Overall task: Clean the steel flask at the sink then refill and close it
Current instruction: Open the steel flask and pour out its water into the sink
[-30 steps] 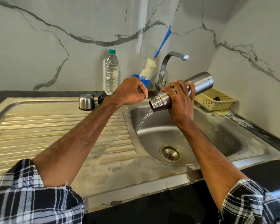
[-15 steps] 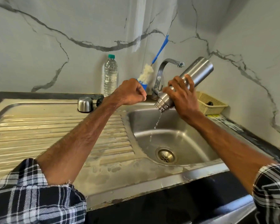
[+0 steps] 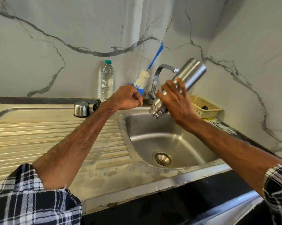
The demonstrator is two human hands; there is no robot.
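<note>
The right grip point(image 3: 174, 101) is wrapping round the neck end of the flask point(image 3: 192, 70), fingers curled over the steel and thumb underneath. It is holding the flask tilted, mouth pointing down and left over the sink point(image 3: 177, 143), base pointing up and right, just beside the spout of the tap point(image 3: 159, 70). No water is showing at the mouth, so the flask is probably finishing draining. The left grip point(image 3: 127, 99) is hovering as a loose fist just left of the tap's base, with nothing visible in it.

The step in hand looks like tipping out the rinse water, which puts the cleaning part at or near its end. Refilling and closing are both waiting.

The next move is calling for the flask to be turned mouth up and brought under the spout, with the left grip reaching for the tap lever close by. If more scrubbing is wanted, the brush point(image 3: 143, 77) is standing behind that fist. The cap point(image 3: 81, 108) and a black stopper point(image 3: 96, 106) are sitting on the drainboard, well apart from the flask, ready for closing. A plastic bottle point(image 3: 107, 82) is standing on the bench point(image 3: 39, 99) against the wall.
</note>
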